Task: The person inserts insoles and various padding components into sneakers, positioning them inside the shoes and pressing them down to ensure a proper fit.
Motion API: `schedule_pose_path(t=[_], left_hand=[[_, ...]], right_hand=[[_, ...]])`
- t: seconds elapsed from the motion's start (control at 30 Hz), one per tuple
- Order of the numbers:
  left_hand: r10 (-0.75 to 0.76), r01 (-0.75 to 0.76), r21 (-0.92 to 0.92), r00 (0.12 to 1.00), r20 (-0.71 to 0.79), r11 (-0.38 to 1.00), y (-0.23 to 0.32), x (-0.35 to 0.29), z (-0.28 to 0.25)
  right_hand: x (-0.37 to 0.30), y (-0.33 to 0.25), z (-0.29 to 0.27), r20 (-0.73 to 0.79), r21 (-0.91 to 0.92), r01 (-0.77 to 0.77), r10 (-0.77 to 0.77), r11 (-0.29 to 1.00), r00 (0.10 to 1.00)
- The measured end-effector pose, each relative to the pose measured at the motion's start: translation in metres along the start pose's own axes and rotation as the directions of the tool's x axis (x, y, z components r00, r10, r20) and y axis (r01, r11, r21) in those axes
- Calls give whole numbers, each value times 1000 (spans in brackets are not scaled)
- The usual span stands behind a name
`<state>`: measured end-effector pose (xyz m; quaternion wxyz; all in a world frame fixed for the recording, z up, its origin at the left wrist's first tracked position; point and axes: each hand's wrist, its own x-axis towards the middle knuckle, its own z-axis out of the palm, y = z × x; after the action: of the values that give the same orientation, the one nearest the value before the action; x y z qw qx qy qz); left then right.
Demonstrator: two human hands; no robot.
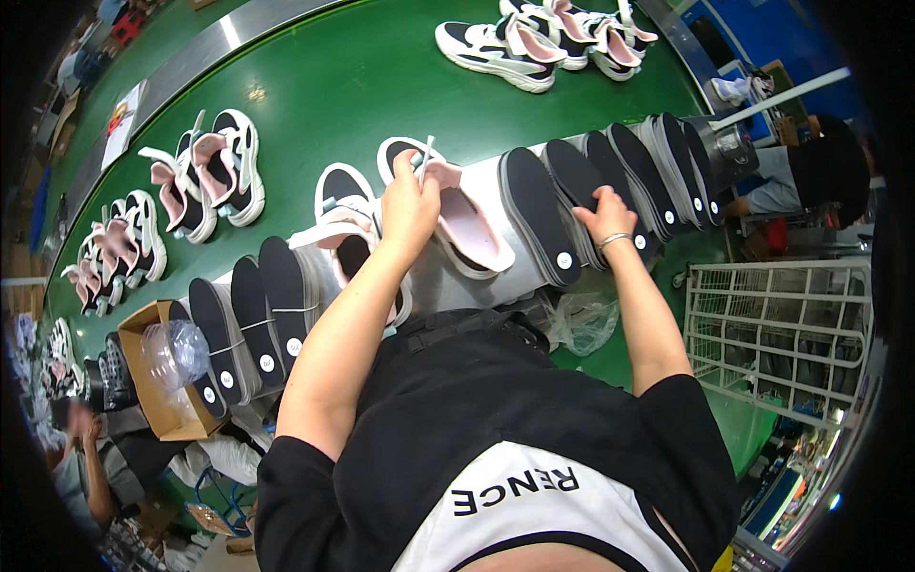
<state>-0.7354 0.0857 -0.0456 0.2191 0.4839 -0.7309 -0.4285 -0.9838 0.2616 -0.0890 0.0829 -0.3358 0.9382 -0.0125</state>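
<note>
My left hand (412,202) is closed on the upper of a white, black and pink sneaker (477,234), near its tongue and a pale strap. The shoe's pink inside faces up. Just left of it, partly behind my left forearm, lies a matching sneaker (345,195). Over to the right, my right hand (607,217) rests on a stack of black insoles (572,172), thumb and curled fingers around the top insole's width. Another insole stack (534,205) stands between this hand and the held shoe.
More insole stacks (250,305) line the near edge of the green table (334,86), some tied. Sneaker pairs stand at the left (227,167) and far right (496,52). An open cardboard box (181,419) holds clear plastic. A white wire rack (777,329) stands right. Other people work nearby.
</note>
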Motion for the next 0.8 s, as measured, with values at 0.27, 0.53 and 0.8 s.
schedule_pose_path(t=[0.27, 0.53, 0.8], left_hand=[[25, -17, 60, 992, -125, 998, -1, -4, 9], [80, -67, 113, 990, -115, 991, 2, -20, 18], [14, -9, 29, 983, -186, 1000, -10, -19, 29]], right_hand=[[-60, -80, -125, 658, 742, -344, -528, 576, 536], [-57, -141, -34, 236, 54, 696, -687, 716, 688], [-64, -114, -96, 487, -118, 741, -612, 661, 623]])
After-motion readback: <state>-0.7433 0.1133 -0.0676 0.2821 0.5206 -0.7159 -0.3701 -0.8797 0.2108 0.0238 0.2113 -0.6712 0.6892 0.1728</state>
